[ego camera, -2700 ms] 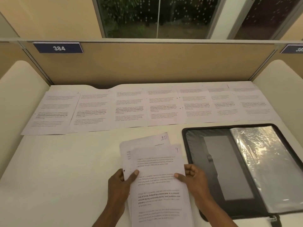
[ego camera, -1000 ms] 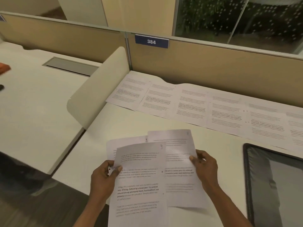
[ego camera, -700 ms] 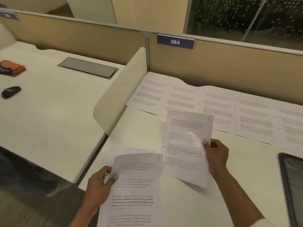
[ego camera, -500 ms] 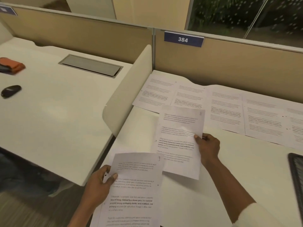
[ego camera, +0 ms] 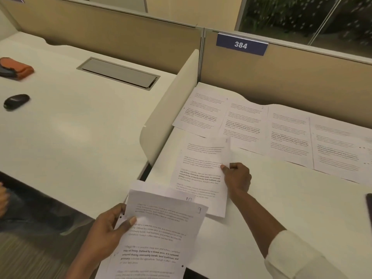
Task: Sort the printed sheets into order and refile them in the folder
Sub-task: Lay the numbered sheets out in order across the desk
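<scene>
Head view of desk 384: the person's right hand (ego camera: 237, 176) pinches the right edge of a printed sheet marked 8 (ego camera: 201, 174), held flat low on the white desk (ego camera: 291, 202), just below a row of sheets (ego camera: 285, 133) laid side by side along the beige partition (ego camera: 302, 77). The sheet's top edge reaches the row. The left hand (ego camera: 108, 228) grips a sheaf of pages (ego camera: 161, 230) by its left edge at the desk's near corner, thumb on top, page 9 uppermost and page 10 fanned out behind. The black folder (ego camera: 369, 206) shows only as a sliver at far right. A black mouse (ego camera: 16, 100) and an orange pouch (ego camera: 20, 68) lie on the neighbouring desk.
</scene>
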{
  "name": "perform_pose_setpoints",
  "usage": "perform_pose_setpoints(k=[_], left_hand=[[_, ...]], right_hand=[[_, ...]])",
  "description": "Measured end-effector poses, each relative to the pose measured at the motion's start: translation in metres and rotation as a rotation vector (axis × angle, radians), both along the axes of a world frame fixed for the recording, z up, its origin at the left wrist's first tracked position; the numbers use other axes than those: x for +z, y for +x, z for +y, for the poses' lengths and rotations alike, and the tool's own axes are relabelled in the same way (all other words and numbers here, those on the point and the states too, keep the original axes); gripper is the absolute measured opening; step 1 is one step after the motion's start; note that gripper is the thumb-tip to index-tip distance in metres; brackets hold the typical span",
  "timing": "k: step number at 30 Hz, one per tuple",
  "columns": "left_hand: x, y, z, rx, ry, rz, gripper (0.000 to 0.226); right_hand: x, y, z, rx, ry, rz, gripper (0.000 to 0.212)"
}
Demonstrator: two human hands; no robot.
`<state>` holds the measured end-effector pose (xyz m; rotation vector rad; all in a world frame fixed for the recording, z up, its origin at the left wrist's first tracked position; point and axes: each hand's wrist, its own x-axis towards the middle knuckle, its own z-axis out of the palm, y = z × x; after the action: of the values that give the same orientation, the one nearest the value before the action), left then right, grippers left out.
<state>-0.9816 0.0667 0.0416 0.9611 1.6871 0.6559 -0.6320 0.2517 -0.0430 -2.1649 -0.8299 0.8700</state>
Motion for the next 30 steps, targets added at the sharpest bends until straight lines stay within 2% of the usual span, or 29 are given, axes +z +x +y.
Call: perform_pose_setpoints(k=[7, 12, 16, 21, 26, 28, 30], left_hand=[[0.012, 0.017, 0.006, -0.024, 0.027, -0.026, 0.011], [0.017, 0.027, 0.017, -0.088, 0.051, -0.050, 0.026], [0.015, 0.033, 0.026, -0.115, 0.058, -0.044, 0.026], [0.012, 0.045, 0.032, -0.137, 0.081, -0.019, 0.022], [0.008, 0.052, 0.040, -0.150, 0.067, -0.015, 0.011], [0.008, 0.055, 0.045, -0.158, 0.080, -0.003, 0.014], [0.010, 0.059, 0.051, -0.155, 0.099, -0.003, 0.014]], right_hand=[[-0.002, -0.027, -0.012, 0.067, -0.063, -0.058, 0.024], [-0.006, -0.043, -0.013, 0.104, -0.062, -0.029, 0.027], [-0.004, -0.047, -0.007, 0.219, -0.112, -0.138, 0.031], [-0.006, -0.047, 0.003, 0.392, -0.200, -0.328, 0.050], [-0.012, -0.034, 0.009, 0.373, -0.269, -0.306, 0.071], [-0.009, -0.023, 0.005, 0.350, -0.250, -0.242, 0.067], [0.001, -0.011, -0.004, 0.349, -0.217, -0.102, 0.053]])
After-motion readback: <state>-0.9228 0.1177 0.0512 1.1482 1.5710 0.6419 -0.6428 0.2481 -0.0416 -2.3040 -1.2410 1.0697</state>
